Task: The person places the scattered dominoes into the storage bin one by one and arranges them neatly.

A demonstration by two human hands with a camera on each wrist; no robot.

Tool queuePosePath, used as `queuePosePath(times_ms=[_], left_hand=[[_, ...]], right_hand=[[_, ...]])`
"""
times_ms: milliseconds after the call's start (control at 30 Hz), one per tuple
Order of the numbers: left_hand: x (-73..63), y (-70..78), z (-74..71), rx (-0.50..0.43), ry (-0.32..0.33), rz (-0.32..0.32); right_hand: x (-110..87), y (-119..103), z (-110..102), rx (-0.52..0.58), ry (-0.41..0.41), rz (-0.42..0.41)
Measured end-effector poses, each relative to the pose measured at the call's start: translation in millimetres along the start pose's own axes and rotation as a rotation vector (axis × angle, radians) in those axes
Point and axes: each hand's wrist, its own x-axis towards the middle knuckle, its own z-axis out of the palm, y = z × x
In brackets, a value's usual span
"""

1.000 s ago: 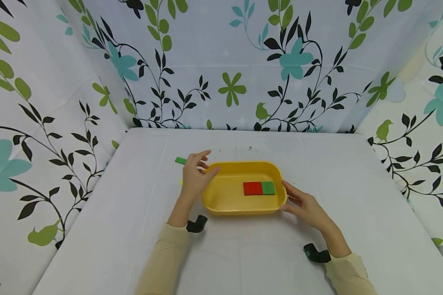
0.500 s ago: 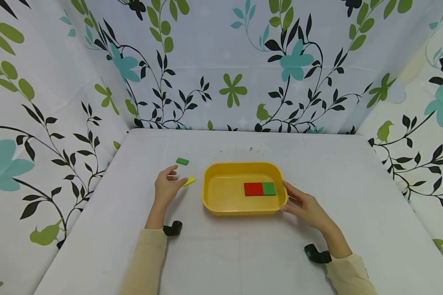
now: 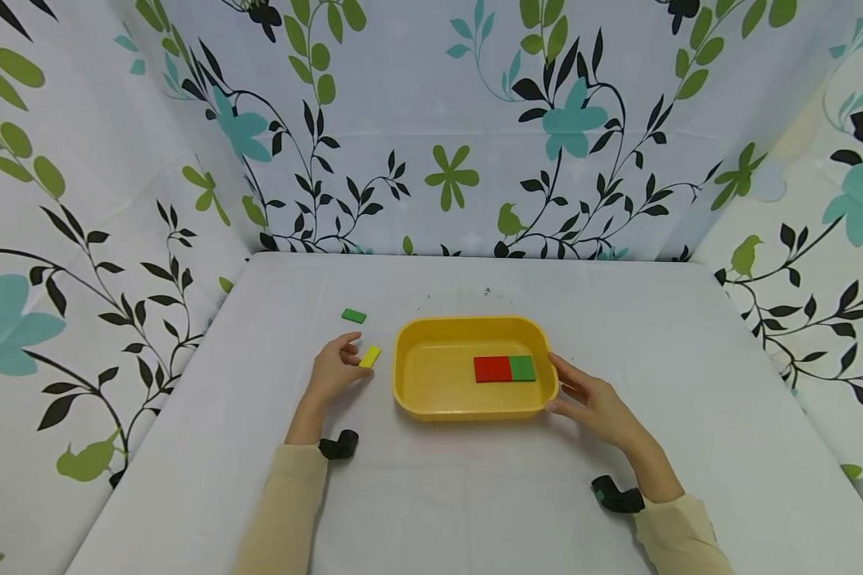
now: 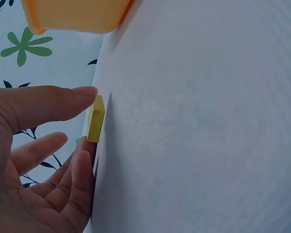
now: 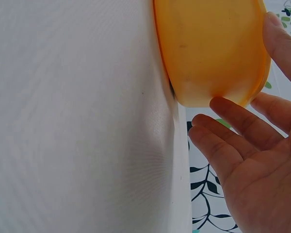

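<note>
On the table stands a shallow yellow tray (image 3: pixel 431 383), with a red square tile (image 3: pixel 492 369) and a green tile (image 3: pixel 522 368) side by side inside it. To its left, my left hand (image 3: pixel 331 369) has thumb and fingers at a small yellow block (image 3: pixel 370 356). The left wrist view has the thumb tip on one end of the yellow block (image 4: pixel 96 119) and a fingertip at the other, pinching it. My right hand (image 3: pixel 593 399) touches the tray's right end, thumb and fingers spread along it. In the right wrist view those fingers lie nearly straight against the tray's wall (image 5: pixel 213 53).
A small green block (image 3: pixel 354 315) lies beyond the left hand. Dark specks (image 3: pixel 487 291) dot the white table cloth (image 3: pixel 460 495) behind the tray. Patterned curtains (image 3: pixel 374 96) enclose the table at the back and sides.
My left hand has moved left from the tray's left end to the yellow block, which has turned to stand more lengthwise and is now pinched. The right hand stays at the tray.
</note>
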Motion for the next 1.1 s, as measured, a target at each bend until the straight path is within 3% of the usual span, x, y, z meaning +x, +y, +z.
queuePosePath(times_ms=[467,933,1100], left_hand=[[8.1,-2.7,3.6,0.104,-0.053,0.063],[5.7,-6.2,6.0,0.072,-0.020,0.061],[5.5,-7.1,6.4,0.005,-0.003,0.040]], right_hand=[[-0.5,1.3,-0.8,-0.012,-0.004,0.019],[-0.7,1.9,0.5,-0.007,0.002,0.011],[0.5,0.6,0.5,-0.012,0.003,0.006]])
